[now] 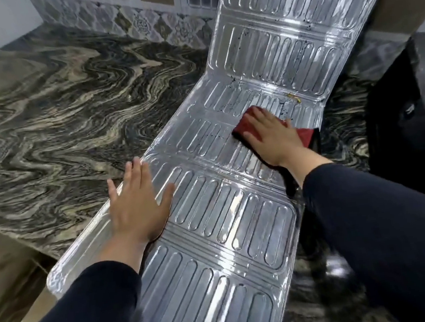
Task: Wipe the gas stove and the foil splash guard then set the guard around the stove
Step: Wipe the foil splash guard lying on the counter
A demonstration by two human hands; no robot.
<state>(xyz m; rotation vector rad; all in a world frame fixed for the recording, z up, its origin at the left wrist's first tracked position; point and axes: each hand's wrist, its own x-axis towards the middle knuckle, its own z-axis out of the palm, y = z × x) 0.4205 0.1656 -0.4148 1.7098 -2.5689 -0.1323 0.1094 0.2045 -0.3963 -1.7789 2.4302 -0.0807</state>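
The silver foil splash guard (pixel 228 212) lies unfolded along the marbled counter, its far panel bent up and leaning against the tiled wall. Dark specks dot the panels near the fold. My left hand (pixel 137 204) rests flat, fingers spread, on the guard's left edge and holds nothing. My right hand (pixel 269 138) presses a dark red cloth (pixel 306 134) flat onto the middle panel near the fold. The gas stove (pixel 408 122) shows only as a dark shape at the right edge.
The marbled counter (pixel 55 112) stretches to the left and back, ending at a patterned tile wall (pixel 137 21). The counter's front edge (pixel 10 236) drops off at lower left. The guard's near end overhangs that edge.
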